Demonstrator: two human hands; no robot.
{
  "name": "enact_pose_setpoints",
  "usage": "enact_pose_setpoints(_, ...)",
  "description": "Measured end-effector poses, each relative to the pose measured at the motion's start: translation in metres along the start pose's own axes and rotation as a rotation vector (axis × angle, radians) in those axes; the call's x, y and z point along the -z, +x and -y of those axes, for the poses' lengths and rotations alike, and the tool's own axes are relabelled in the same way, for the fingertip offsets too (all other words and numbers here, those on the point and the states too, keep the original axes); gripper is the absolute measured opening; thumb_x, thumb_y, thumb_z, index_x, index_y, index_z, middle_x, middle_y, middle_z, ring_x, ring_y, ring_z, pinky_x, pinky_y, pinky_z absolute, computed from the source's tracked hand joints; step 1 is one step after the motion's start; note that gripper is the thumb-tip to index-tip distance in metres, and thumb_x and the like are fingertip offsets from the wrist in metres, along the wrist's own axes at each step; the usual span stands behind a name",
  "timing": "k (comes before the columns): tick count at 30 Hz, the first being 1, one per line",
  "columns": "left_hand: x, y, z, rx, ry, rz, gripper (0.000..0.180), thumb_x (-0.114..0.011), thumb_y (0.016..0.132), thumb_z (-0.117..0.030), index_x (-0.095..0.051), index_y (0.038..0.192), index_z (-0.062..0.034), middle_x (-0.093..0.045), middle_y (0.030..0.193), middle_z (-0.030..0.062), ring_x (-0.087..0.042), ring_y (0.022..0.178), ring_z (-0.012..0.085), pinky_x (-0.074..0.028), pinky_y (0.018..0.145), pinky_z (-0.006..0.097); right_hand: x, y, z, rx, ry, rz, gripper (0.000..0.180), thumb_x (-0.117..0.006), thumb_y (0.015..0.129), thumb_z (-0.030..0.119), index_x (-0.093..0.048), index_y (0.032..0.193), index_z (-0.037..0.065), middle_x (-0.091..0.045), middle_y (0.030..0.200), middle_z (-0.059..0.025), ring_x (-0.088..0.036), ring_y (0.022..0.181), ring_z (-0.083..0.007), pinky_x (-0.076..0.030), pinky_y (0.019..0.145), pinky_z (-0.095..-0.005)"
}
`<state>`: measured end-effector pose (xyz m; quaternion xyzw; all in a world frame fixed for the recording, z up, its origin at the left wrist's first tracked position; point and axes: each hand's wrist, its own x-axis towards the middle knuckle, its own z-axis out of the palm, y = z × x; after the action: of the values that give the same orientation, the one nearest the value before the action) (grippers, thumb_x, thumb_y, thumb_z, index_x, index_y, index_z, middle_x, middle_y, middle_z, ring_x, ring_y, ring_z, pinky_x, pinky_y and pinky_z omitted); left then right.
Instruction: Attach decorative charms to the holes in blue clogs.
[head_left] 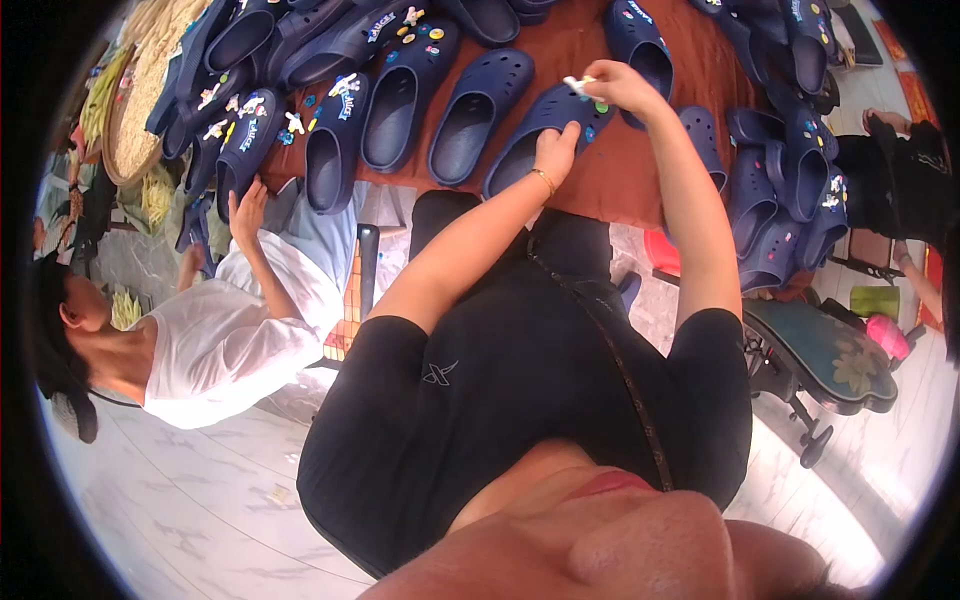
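Navy clog (520, 135) under left hand (556, 150), fingers flat; right hand (620, 88) fingers pinching white charm (577, 86) above it.

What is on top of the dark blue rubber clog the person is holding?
Small colourful charms sit on the dark blue rubber clog's toe. The right hand hides part of it, and the left hand presses its side.

We see from one head-worn fisheye camera, looking steeply down our own chest and arms toward the table (600, 190) of blue clogs (480, 115) ahead. The hands sit at arm's length near the top; edges bend and darken at the rim.
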<state>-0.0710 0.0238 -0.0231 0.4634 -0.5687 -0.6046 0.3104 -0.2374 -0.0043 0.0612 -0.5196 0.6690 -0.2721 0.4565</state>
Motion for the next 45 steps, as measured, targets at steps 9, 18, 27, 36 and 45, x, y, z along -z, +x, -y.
enact_pose_setpoints(9, -0.005, 0.003, 0.009, -0.133, 0.077, -0.035, 0.051, -0.049, 0.082, -0.038, -0.054, 0.064, 0.0086, -0.053, 0.060, 0.0261, -0.055, 0.060, 0.0379, -0.040, 0.061, 0.043, -0.024, 0.065, 0.010, -0.365, -0.583, 0.312, 0.027, -0.069, 0.070, 0.028, -0.063, 0.075, 0.001, -0.061, 0.071, -0.0066, -0.057, 0.058, -0.0177, -0.045, 0.052, -0.0296)
enact_pose_setpoints(18, 0.005, 0.002, -0.001, -0.064, 0.079, -0.052, 0.053, -0.048, 0.082, -0.039, -0.055, 0.061, 0.0084, -0.053, 0.061, 0.0283, -0.055, 0.062, 0.0379, -0.040, 0.061, 0.044, -0.044, 0.078, 0.037, -0.414, -0.971, 0.335, 0.049, -0.072, 0.069, 0.038, -0.064, 0.101, 0.002, -0.061, 0.104, -0.0161, -0.060, 0.094, -0.0297, -0.048, 0.077, -0.0391)
enact_pose_setpoints(27, 0.000, 0.004, 0.000, -0.093, 0.088, -0.055, 0.050, -0.048, 0.083, -0.038, -0.057, 0.067, 0.0083, -0.055, 0.064, 0.0280, -0.056, 0.065, 0.0416, -0.042, 0.062, 0.045, -0.040, 0.082, -0.004, -0.443, -0.935, 0.202, 0.049, -0.073, 0.068, 0.035, -0.062, 0.105, 0.005, -0.061, 0.107, -0.0130, -0.059, 0.097, -0.0297, -0.047, 0.080, -0.0411)
enact_pose_setpoints(36, -0.009, 0.015, 0.005, 0.113, -0.245, -0.024, 0.047, -0.051, 0.084, -0.042, -0.062, 0.083, 0.0039, -0.064, 0.084, 0.0140, -0.060, 0.080, 0.0272, -0.043, 0.072, 0.037, -0.060, -0.043, -0.065, 0.088, 0.156, -0.739, 0.030, -0.068, 0.073, 0.020, -0.057, 0.091, -0.001, -0.062, 0.081, -0.0111, -0.058, 0.069, -0.0137, -0.047, 0.065, -0.0266)
enact_pose_setpoints(45, 0.000, 0.003, -0.040, 0.449, -0.568, 0.444, 0.079, -0.050, 0.084, -0.046, -0.019, 0.136, 0.0054, -0.026, 0.140, 0.0170, -0.023, 0.130, 0.0242, -0.015, 0.107, 0.035, -0.121, -0.092, -0.074, -0.055, -0.075, -0.610, 0.060, -0.067, 0.073, 0.036, -0.049, 0.112, -0.005, -0.060, 0.093, -0.0204, -0.061, 0.071, -0.0259, -0.049, 0.067, -0.0356)
